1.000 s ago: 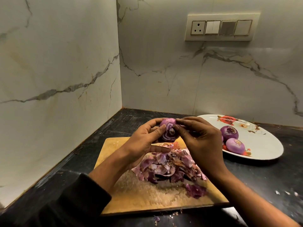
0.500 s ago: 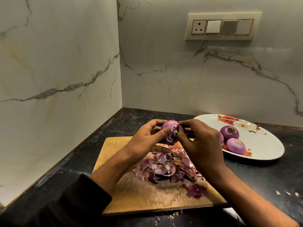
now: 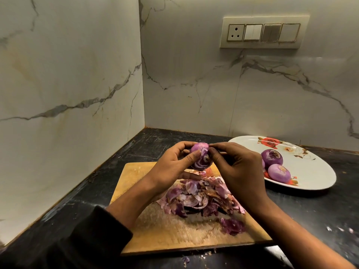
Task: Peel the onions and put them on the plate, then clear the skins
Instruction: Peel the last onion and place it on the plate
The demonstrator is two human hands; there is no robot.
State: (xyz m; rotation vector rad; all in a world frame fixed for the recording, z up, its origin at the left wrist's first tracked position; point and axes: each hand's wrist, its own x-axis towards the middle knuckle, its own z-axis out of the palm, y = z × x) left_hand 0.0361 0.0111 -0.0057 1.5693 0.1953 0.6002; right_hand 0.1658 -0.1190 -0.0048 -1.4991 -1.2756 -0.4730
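- Since a second ago the red onion (image 3: pixel 200 158) is turned in the grip: its cut, ringed end now faces the camera more squarely, and the right fingertips sit at its top rim rather than across its face.
- Left hand (image 3: pixel 171 166) curls around the onion, thumb pressed on the front, fingers behind; it is held in the air above the far end of the wooden chopping board (image 3: pixel 161 232).
- Right hand (image 3: pixel 240 171) pinches at the onion's upper edge, thumb and forefinger together; I cannot tell if a strip of skin sits between them.
- Judgement: picking at the last bits of skin, this onion is nearly done, plate next.
- Count: one onion in hand.
- Peeled onions on the floral plate (image 3: pixel 314 167): two clear ones, upper (image 3: pixel 271 156) and lower (image 3: pixel 279 174); a sliver of a possible third shows behind the right hand, not sure.
- One heap of purple skins (image 3: pixel 200 199) on the board, plus one separate dark scrap (image 3: pixel 232 226) nearer the front edge.
- A few crumbs lie on the black counter (image 3: pixel 320 210); skins not yet cleared.
- One switch panel (image 3: pixel 263 33) on the marble wall.
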